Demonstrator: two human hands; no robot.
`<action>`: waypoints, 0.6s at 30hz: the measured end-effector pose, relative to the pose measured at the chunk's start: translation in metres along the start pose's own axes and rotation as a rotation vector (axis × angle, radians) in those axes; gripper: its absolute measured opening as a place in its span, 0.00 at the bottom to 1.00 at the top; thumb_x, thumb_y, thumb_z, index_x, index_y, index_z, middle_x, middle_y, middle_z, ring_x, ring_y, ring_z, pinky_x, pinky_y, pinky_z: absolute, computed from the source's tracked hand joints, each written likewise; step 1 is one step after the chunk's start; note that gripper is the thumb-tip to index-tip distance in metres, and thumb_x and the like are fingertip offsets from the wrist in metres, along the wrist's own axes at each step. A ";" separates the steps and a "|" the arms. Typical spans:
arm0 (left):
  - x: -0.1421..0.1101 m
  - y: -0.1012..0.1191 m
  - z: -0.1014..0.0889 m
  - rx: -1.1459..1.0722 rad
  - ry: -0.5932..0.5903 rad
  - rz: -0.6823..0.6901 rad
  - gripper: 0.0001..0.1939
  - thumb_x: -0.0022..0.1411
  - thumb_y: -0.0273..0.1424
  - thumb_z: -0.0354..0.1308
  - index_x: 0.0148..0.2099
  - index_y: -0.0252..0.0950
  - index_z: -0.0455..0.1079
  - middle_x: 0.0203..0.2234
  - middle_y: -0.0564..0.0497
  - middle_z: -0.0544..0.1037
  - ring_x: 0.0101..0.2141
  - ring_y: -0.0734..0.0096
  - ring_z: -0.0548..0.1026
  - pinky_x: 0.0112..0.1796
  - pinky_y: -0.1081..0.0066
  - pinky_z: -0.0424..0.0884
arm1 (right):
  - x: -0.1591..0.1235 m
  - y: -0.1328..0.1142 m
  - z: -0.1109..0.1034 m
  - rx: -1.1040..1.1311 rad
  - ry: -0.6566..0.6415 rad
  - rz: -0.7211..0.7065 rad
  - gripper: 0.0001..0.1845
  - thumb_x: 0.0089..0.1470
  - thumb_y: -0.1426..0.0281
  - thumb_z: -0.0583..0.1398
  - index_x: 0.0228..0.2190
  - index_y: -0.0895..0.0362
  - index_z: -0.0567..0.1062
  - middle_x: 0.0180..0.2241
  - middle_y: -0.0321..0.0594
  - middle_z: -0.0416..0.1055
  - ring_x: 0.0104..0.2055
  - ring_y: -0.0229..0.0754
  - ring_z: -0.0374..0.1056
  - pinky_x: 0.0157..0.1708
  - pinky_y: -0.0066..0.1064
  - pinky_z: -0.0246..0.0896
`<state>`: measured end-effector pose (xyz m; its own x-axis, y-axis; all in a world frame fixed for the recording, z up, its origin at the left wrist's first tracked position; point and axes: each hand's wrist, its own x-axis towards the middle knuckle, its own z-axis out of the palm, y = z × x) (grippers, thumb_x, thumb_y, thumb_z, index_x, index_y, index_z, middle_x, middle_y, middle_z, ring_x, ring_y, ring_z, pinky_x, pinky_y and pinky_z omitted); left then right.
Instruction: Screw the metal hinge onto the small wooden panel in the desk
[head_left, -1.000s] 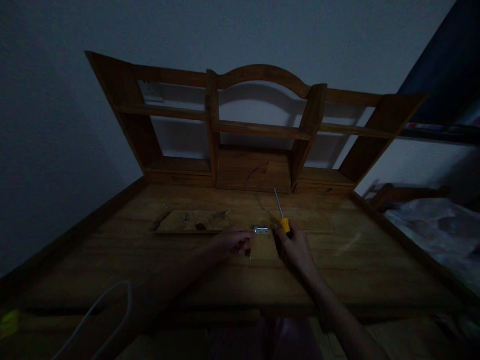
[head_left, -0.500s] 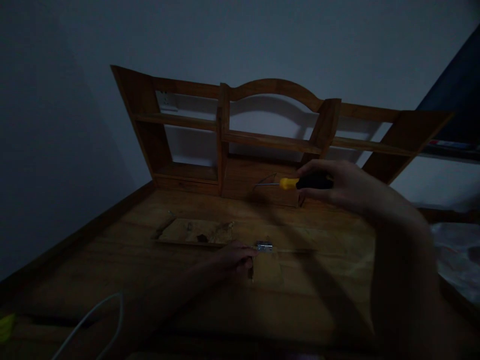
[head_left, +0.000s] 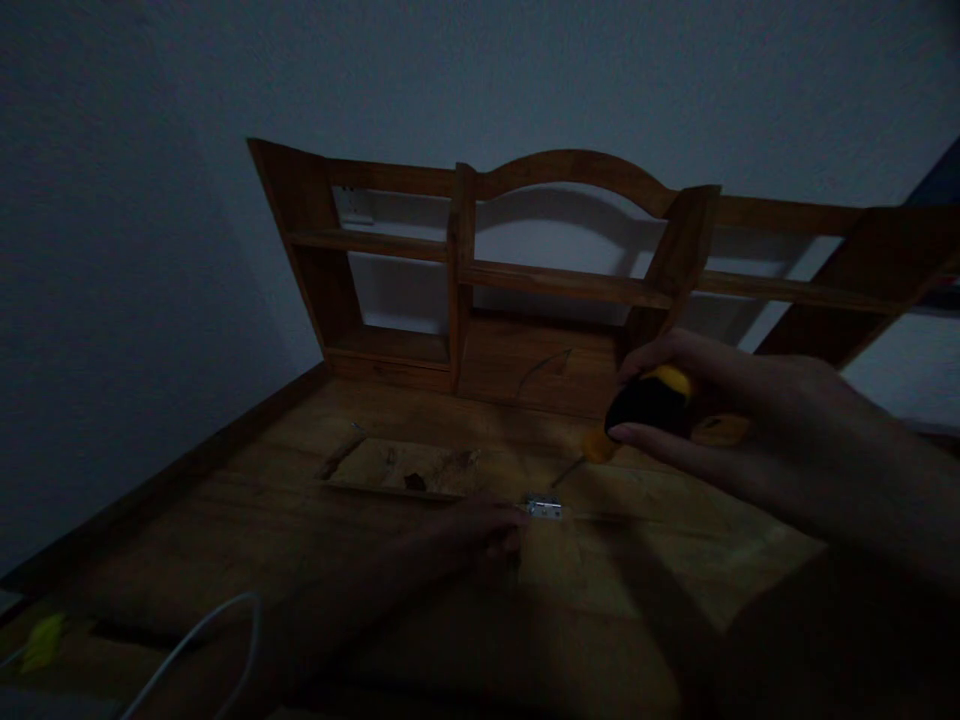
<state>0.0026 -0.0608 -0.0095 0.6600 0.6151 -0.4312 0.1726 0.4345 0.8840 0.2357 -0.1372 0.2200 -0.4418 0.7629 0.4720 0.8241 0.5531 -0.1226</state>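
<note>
In the head view my right hand (head_left: 739, 430) is closed around the black and yellow handle of a screwdriver (head_left: 646, 408). Its thin shaft slants down and left, the tip close above a small metal hinge (head_left: 544, 507); whether it touches is too dark to tell. The hinge lies at the top end of a small wooden board (head_left: 551, 555) on the wooden desk. My left hand (head_left: 484, 530) has its fingers curled at the board's left edge, beside the hinge, apparently holding it. A larger, chipped wooden piece (head_left: 405, 468) lies behind my left hand.
At the back of the desk (head_left: 300, 460) stands a wooden shelf unit (head_left: 562, 283) with an arched top, against the wall (head_left: 480, 80). A white cable (head_left: 191, 635) loops at the lower left near a yellow object (head_left: 43, 642). The light is very dim.
My right hand has turned and lowered the screwdriver from level above the desk to slanting down near the hinge. My left hand stays beside the board. The view has shifted slightly.
</note>
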 end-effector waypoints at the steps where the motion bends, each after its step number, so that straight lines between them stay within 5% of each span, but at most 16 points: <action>1: -0.001 0.001 0.000 -0.002 0.001 -0.012 0.23 0.61 0.46 0.64 0.24 0.36 0.63 0.14 0.59 0.62 0.14 0.81 0.55 0.17 0.76 0.50 | 0.000 -0.001 0.000 -0.003 -0.009 -0.006 0.17 0.60 0.55 0.66 0.47 0.49 0.74 0.32 0.33 0.79 0.28 0.40 0.76 0.27 0.29 0.67; 7: -0.002 0.000 -0.001 -0.004 -0.015 -0.006 0.23 0.59 0.45 0.64 0.23 0.36 0.63 0.13 0.59 0.61 0.14 0.82 0.54 0.16 0.76 0.46 | -0.003 -0.018 0.003 0.033 0.032 -0.112 0.15 0.59 0.62 0.66 0.47 0.49 0.72 0.24 0.28 0.73 0.21 0.36 0.69 0.19 0.25 0.61; 18: -0.008 0.006 0.003 0.021 -0.025 0.011 0.23 0.61 0.47 0.61 0.23 0.37 0.61 0.12 0.59 0.59 0.13 0.82 0.53 0.16 0.75 0.46 | 0.002 -0.029 0.018 0.027 0.034 -0.129 0.11 0.63 0.63 0.63 0.46 0.52 0.73 0.32 0.37 0.76 0.28 0.43 0.72 0.28 0.32 0.62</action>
<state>0.0010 -0.0653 -0.0004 0.6797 0.6033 -0.4171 0.1805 0.4135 0.8924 0.2052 -0.1458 0.2091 -0.5309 0.6731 0.5149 0.7509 0.6552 -0.0823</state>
